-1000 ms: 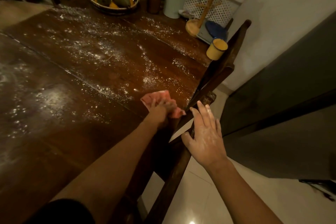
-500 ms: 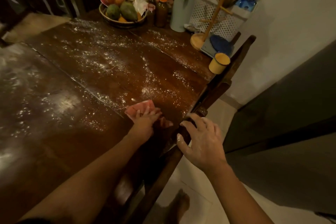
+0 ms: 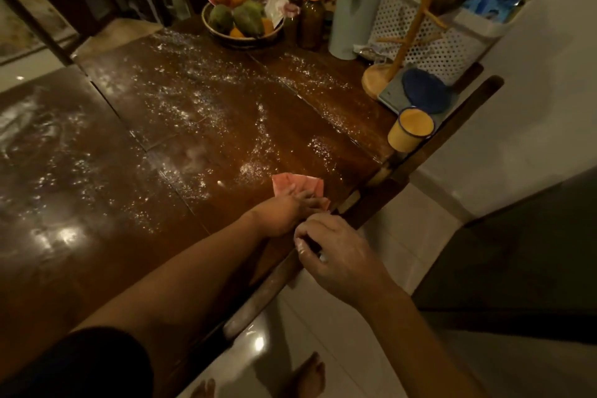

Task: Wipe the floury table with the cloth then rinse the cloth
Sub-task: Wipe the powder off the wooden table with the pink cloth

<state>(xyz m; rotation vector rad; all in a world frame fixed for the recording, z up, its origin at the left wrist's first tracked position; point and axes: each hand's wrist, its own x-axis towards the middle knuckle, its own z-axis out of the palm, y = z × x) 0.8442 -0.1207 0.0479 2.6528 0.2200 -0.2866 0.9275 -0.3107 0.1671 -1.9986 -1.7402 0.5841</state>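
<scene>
Cloth (image 3: 300, 183) flat on floury table (image 3: 323, 139) near its right edge, pressed under left hand (image 3: 284, 213), grip spread. Right hand (image 3: 339, 255) just beside, grip curled round chair rail (image 3: 258, 300).

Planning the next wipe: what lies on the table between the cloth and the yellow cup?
In the head view, only tabletop with a patch of scattered flour; nothing else stands between the cloth and the yellow cup.

floury wooden table (image 3: 226, 139), pink cloth (image 3: 298, 185), fruit basket (image 3: 242, 37)
</scene>
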